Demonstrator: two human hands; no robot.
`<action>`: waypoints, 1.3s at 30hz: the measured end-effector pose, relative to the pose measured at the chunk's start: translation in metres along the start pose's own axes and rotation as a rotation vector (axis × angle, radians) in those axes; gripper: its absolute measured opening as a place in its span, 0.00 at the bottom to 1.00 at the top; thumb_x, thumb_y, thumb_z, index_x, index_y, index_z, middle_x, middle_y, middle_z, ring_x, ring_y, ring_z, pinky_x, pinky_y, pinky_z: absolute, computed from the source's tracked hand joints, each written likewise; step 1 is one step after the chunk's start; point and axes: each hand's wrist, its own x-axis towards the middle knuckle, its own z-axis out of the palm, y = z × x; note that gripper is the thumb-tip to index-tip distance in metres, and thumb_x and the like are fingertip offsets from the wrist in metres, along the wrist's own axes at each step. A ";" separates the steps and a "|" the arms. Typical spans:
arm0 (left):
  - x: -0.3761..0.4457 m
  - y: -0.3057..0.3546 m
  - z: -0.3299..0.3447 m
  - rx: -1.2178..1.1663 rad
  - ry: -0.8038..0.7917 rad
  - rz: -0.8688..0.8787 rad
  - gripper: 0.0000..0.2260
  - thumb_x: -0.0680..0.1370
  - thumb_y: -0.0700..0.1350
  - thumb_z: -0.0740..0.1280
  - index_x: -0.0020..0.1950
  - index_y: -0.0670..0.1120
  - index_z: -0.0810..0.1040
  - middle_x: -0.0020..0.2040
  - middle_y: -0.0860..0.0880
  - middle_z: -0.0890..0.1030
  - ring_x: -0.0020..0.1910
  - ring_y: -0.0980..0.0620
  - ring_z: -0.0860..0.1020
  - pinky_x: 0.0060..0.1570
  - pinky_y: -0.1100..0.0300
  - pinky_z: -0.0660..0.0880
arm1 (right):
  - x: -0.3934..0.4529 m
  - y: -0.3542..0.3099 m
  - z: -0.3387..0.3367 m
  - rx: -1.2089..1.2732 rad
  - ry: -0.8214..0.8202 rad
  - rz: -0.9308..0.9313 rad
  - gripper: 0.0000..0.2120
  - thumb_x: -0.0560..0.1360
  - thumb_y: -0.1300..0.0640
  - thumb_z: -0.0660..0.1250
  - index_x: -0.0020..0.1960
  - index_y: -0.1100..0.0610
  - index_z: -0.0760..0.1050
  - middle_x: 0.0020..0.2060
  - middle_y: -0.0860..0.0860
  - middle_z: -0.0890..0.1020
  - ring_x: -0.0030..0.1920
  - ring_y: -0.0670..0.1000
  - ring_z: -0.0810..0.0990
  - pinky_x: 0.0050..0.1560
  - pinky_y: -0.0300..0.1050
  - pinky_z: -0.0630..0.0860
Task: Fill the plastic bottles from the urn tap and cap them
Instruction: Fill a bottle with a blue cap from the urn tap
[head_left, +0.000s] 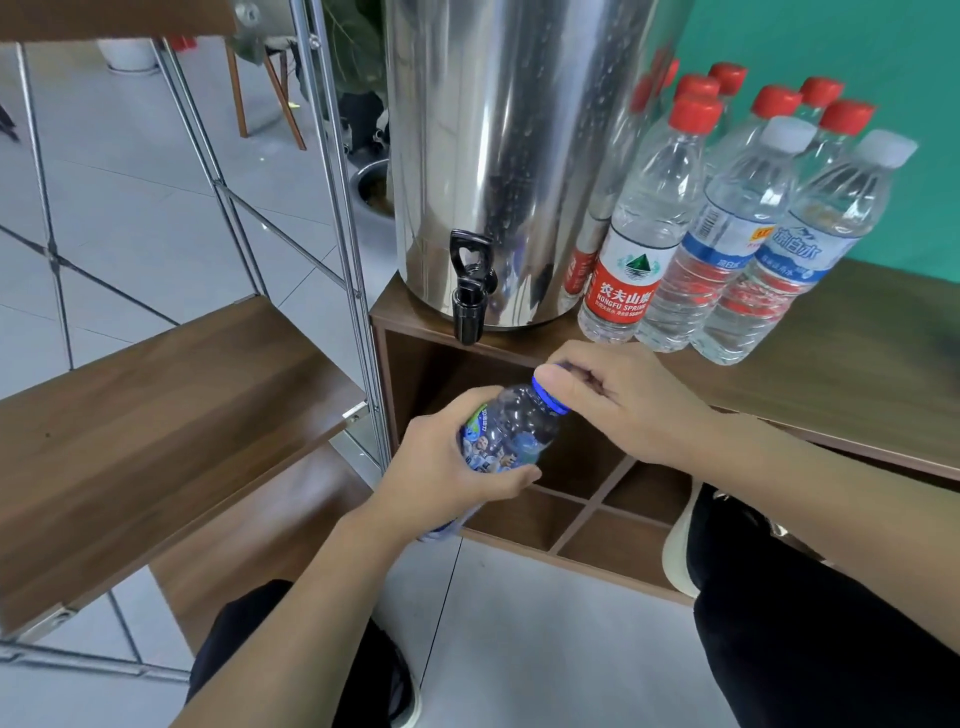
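One steel urn (498, 156) on the left end of the wood desk (857, 364), one black tap (470, 291) overhanging the front edge above the open cubbies. Right of the urn: a cluster of capped bottles (727, 218) standing upright and touching. I count eight: six red caps, two white caps; the rear ones are partly hidden, and red shapes on the urn wall are reflections. Front row: one red-label bottle (623, 260), then the two white-capped, blue-label ones. One more bottle (506, 431) is off the desk, held in the air below and in front of the tap, tilted with its neck up and to the right, blue printed label. Left hand (447, 467) wraps the body, thumb across the front, grip clamped on it. Right hand (623, 400) comes in from the right, fingers curled, thumb and fingertips pinching the one blue cap (551, 392) on the neck. Both forearms bare, reaching in from the lower frame.
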 end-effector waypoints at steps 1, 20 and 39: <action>0.000 -0.001 0.001 0.021 0.009 0.011 0.31 0.69 0.54 0.83 0.68 0.54 0.75 0.51 0.58 0.84 0.51 0.59 0.84 0.48 0.67 0.79 | -0.001 0.000 -0.004 -0.021 -0.019 0.000 0.23 0.80 0.35 0.55 0.49 0.51 0.79 0.34 0.48 0.75 0.37 0.48 0.74 0.38 0.39 0.68; 0.007 -0.010 0.012 0.203 0.015 0.132 0.32 0.69 0.59 0.81 0.70 0.59 0.74 0.54 0.60 0.82 0.53 0.57 0.82 0.51 0.59 0.80 | -0.023 0.000 -0.032 0.107 -0.219 0.135 0.23 0.74 0.51 0.77 0.67 0.45 0.78 0.56 0.42 0.80 0.55 0.43 0.80 0.52 0.42 0.80; 0.001 -0.025 0.016 0.064 0.113 -0.038 0.32 0.69 0.59 0.81 0.69 0.58 0.71 0.54 0.59 0.82 0.51 0.58 0.83 0.49 0.60 0.82 | -0.004 0.016 0.009 0.142 0.287 0.447 0.18 0.73 0.48 0.78 0.53 0.46 0.70 0.46 0.44 0.84 0.34 0.43 0.83 0.39 0.36 0.77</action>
